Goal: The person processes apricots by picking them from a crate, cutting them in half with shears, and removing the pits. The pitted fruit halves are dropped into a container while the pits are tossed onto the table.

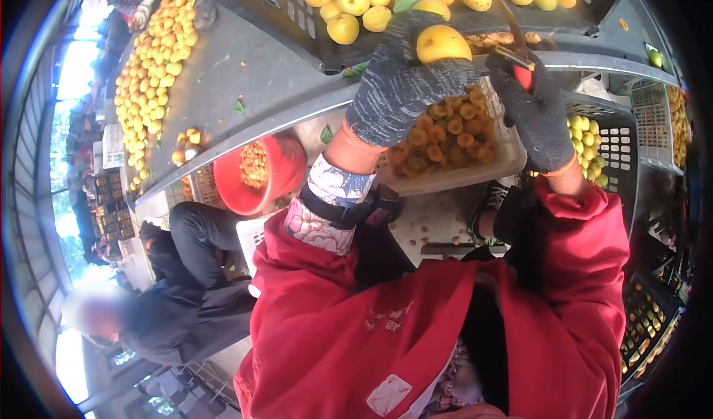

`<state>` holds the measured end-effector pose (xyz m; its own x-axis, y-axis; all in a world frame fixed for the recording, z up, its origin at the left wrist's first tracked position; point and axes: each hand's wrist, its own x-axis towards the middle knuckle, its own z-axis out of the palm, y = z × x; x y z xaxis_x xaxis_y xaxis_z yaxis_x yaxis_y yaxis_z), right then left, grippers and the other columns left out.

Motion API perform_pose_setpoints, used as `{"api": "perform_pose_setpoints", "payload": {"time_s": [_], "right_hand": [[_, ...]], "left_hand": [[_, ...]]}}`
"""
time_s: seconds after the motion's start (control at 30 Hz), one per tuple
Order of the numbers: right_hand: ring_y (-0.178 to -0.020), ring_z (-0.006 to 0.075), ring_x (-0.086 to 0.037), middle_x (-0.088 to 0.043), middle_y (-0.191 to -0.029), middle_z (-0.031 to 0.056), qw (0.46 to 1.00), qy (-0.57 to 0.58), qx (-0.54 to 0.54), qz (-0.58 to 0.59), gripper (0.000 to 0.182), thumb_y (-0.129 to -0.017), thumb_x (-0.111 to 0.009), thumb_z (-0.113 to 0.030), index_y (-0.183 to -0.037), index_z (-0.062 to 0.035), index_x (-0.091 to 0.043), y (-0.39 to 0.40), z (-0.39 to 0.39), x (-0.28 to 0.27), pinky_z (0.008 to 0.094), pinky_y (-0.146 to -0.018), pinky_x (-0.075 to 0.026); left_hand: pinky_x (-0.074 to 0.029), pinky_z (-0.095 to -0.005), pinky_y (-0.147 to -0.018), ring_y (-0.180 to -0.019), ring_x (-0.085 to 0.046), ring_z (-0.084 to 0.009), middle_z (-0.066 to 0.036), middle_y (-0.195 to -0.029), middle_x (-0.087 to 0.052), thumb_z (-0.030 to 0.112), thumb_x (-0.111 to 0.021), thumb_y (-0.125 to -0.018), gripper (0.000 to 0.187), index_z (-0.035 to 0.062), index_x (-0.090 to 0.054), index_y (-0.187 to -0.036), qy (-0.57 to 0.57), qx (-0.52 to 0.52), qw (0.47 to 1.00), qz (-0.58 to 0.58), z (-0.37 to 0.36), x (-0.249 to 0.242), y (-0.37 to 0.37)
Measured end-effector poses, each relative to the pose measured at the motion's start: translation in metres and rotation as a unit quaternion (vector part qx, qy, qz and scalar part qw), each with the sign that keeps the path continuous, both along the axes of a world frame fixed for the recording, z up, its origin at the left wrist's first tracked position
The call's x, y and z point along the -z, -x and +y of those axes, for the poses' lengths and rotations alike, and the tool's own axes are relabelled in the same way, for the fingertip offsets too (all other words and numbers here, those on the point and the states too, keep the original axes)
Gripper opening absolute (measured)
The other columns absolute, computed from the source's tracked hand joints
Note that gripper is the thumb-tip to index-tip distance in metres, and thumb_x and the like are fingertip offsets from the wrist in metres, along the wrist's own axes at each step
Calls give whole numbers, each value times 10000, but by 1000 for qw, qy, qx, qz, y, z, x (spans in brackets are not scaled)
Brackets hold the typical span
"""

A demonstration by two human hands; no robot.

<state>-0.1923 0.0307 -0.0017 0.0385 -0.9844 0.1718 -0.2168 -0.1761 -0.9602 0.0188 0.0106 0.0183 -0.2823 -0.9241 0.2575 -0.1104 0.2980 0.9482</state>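
Note:
My left hand (408,92), in a grey knit glove, is closed round a yellow apricot (443,44). To its right, my right hand (536,107), gloved in dark grey, grips a knife by its red handle (523,76). The knife's thin curved blade points up and away from me, over the table edge. Just beyond both hands stands a dark crate (316,44) filled with whole apricots (353,1). Below the hands is a pale plastic tub (445,185) holding many halved apricots (445,133).
At left, a red bucket (290,170) contains cut fruit. A long heap of apricots (160,70) lies on the grey table (252,55). One person in dark clothes (186,307) sits at lower left. A dark crate of greenish-yellow fruit (587,148) stands right.

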Motion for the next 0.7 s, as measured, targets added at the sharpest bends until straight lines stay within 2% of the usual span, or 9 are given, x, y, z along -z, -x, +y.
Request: {"api": "perform_pose_setpoints", "payload": {"time_s": [0.07, 0.1, 0.17, 0.2, 0.33, 0.37, 0.43, 0.63, 0.7], "right_hand": [[-769, 126, -642, -677, -836, 97, 999, -5, -20, -45, 236, -911, -673, -131, -1107, -5, -638, 0, 0, -3, 295, -702, -514], [-779, 123, -641, -678, -843, 91, 997, -10, -30, -64, 234, -913, -671, -131, -1106, -4, -638, 0, 2, -6, 294, -708, -514], [-801, 127, -642, -678, -862, 93, 995, 10, -74, 62, 226, -919, -662, -126, -1106, -2, -635, 7, 7, -11, 302, -718, -513], [-806, 172, -659, -677, -869, 117, 993, 48, -71, 78, 234, -915, -665, -132, -1106, -2, -627, 5, 7, -10, 323, -721, -516], [-849, 385, -676, -665, -895, 208, 983, 88, -38, 159, 324, -866, -707, -173, -1126, -17, -593, 5, 5, -7, 403, -715, -525], [-866, 422, -665, -662, -901, 222, 979, 108, -44, 167, 344, -855, -717, -186, -1130, -26, -587, 9, 3, 0, 420, -709, -524], [-851, 420, -656, -655, -885, 218, 987, 31, -75, 137, 294, -858, -693, -188, -1097, -51, -589, 9, 4, -14, 437, -681, -510], [-774, 409, -650, -655, -813, 194, 986, 30, -85, 143, 198, -865, -649, -174, -1031, -81, -593, 2, 10, -22, 455, -634, -502], [-765, 396, -657, -657, -798, 184, 977, 69, -63, 190, 189, -867, -648, -183, -1026, -93, -597, 0, 11, -18, 456, -629, -510]], "left_hand": [[-540, -290, -807, -932, -622, -151, -83, -1064, -657, 60, -761, -817, 422, -11, -571, -1187, -27, 29, 999, 5, -1, 8, -3], [-540, -288, -817, -945, -622, -150, -80, -1082, -654, 59, -763, -818, 445, -5, -564, -1211, 17, 39, 998, -54, -1, 13, -5], [-538, -290, -841, -982, -616, -153, -72, -1119, -643, 64, -780, -808, 495, 10, -553, -1244, 15, 47, 994, -94, 2, 20, -5], [-535, -293, -855, -1006, -612, -158, -67, -1137, -635, 70, -795, -797, 521, 19, -551, -1254, -21, 45, 996, -75, 5, 19, -1], [-412, -385, -1052, -1188, -533, -231, -66, -1255, -582, 165, -891, -694, 710, 69, -538, -1303, 59, 69, 993, -69, 9, 0, 10], [-409, -398, -1050, -1196, -532, -251, -81, -1250, -582, 215, -897, -687, 713, 67, -543, -1288, 11, 71, 996, -46, 12, 3, 11], [-410, -414, -1046, -1203, -532, -262, -87, -1248, -584, 231, -892, -691, 706, 60, -543, -1281, -72, 86, 993, -24, 12, -3, 13], [-445, -398, -1010, -1168, -562, -254, -103, -1244, -593, 183, -863, -733, 658, 48, -535, -1287, 50, 73, 979, -184, 12, 2, 7], [-446, -395, -1009, -1162, -568, -268, -119, -1235, -598, 189, -851, -750, 643, 30, -532, -1285, 28, 94, 989, -113, 11, 7, 8]]}}
